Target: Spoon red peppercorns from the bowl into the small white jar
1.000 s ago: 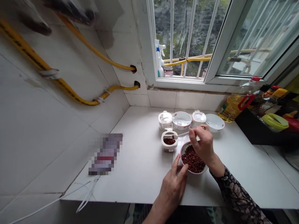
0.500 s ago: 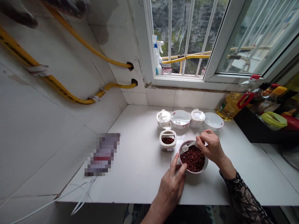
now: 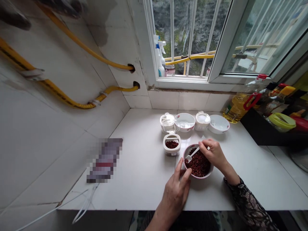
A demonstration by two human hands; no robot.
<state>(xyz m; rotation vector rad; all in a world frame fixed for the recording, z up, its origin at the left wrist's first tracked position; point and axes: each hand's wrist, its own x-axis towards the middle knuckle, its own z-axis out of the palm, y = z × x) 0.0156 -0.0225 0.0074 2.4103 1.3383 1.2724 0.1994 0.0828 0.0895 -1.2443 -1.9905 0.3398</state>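
Observation:
A white bowl with a pinkish rim (image 3: 203,176) holds dark red peppercorns (image 3: 199,166). My left hand (image 3: 176,190) steadies its near left side, thumb and fingers at the rim. Between the pinched fingers of my right hand (image 3: 215,155) is the handle of a small white spoon (image 3: 194,152). Its scoop is over the left part of the peppercorns, low by their surface; whether anything lies in it is hard to see. Left of the bowl, a small seasoning jar (image 3: 171,152) stands with its clear lid raised and similar peppercorns inside.
Behind stand two lidded jars (image 3: 202,124) and two white bowls (image 3: 219,129). An oil bottle (image 3: 233,110) and a black box (image 3: 252,128) of condiments are at the right. A pixelated item (image 3: 106,160) and a white cable (image 3: 84,208) lie left. Yellow pipes (image 3: 57,91) run along the wall.
The spoon has moved slightly down and left, and its scoop now sits lower against the peppercorns. My right hand has shifted a little with it. The left hand still steadies the bowl.

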